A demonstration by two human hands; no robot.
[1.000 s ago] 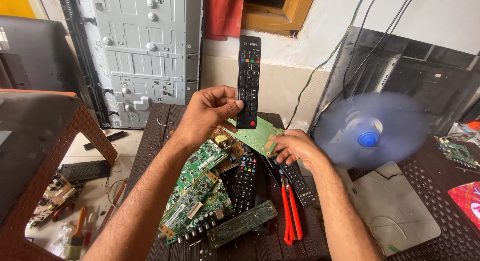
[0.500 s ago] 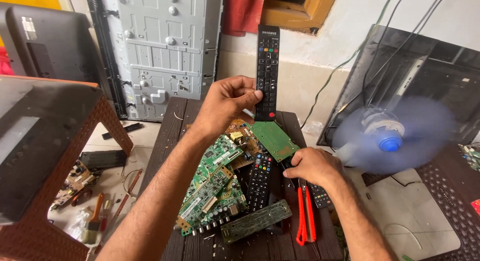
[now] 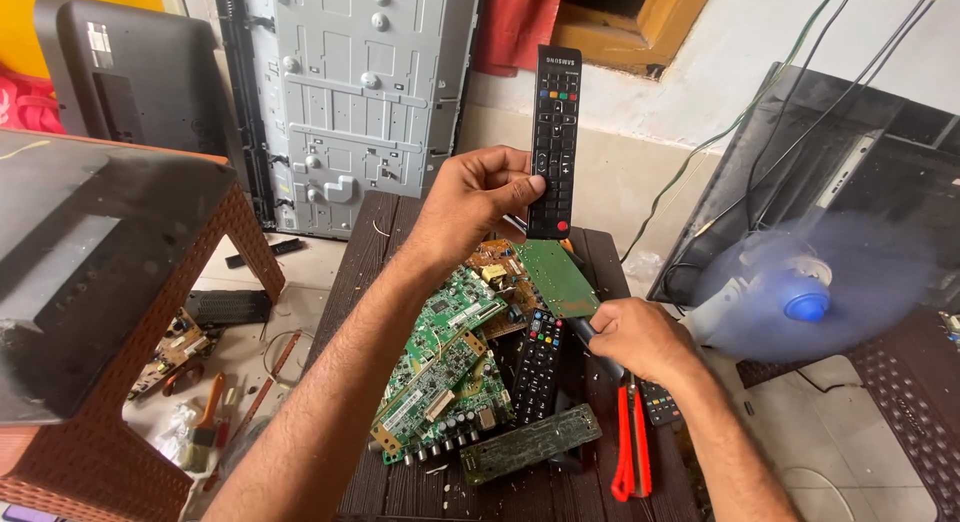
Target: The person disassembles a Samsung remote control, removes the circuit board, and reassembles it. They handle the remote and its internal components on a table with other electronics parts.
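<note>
Compared with half a second ago, the left hand [image 3: 470, 207] has kept the black remote [image 3: 555, 142] raised and upright, its thumb now pressed on the lower buttons near the red one, fingers wrapped behind the body. The right hand [image 3: 640, 337] has slid slightly toward 5 o'clock and stays closed around a dark handle [image 3: 585, 332], the green board edge touching its knuckles.

From the left: a dark flat screen [image 3: 70, 282] lies on a brown woven stool [image 3: 250, 232] at 9 o'clock. Below it, on the floor, lie a small circuit board [image 3: 175, 347] and a brush [image 3: 205, 422]. At 11 o'clock a grey metal panel back [image 3: 370, 92] leans against the wall. On the dark wooden surface [image 3: 375, 242] a heap of green circuit boards [image 3: 440, 372] sits under the left forearm, and a second black remote [image 3: 538, 367] lies just beside the heap at 6 o'clock. A long narrow board [image 3: 530, 444] rests nearer the front edge. Red-handled pliers [image 3: 630, 447] lie under the right wrist. At 3 o'clock a blue fan [image 3: 800, 302] spins as a blur, in front of a black screen frame [image 3: 880, 152] and its hanging cables.
</note>
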